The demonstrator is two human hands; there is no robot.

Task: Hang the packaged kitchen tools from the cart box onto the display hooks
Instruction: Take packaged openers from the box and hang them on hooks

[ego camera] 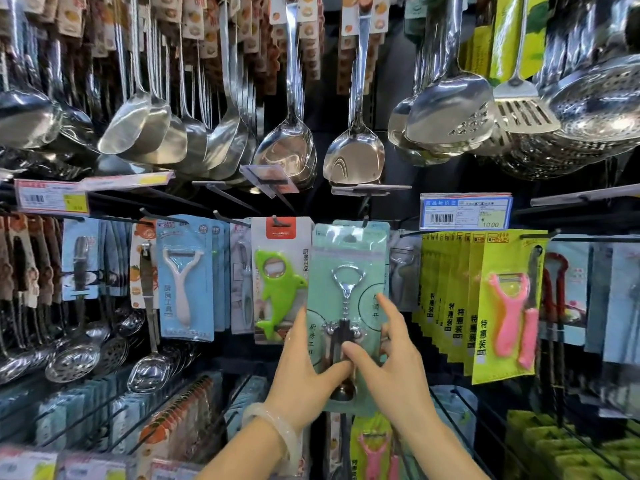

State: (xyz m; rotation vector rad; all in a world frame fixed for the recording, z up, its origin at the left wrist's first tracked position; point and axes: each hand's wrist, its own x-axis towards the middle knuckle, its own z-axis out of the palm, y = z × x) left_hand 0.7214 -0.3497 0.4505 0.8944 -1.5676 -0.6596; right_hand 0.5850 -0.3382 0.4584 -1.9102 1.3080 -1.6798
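Glossy plastic corkscrew pack (348, 289) (metal inside)

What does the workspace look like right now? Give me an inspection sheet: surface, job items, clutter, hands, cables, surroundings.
Surface: dark hook wall with display hooks; no table seen.
Job items: green corkscrew package held up at a hook, hang hole near the hook tip; whether it is threaded cannot be told. Cart box not in view.
Clutter: shark bottle opener package directly left, white peeler package further left, pink peeler package to the right.
Hands: left hand grips the package's lower left edge; right hand pinches its lower middle, index finger raised.
Cables: nothing seen.
Surroundings: steel ladles and a slotted turner hang above; price tag at upper right.
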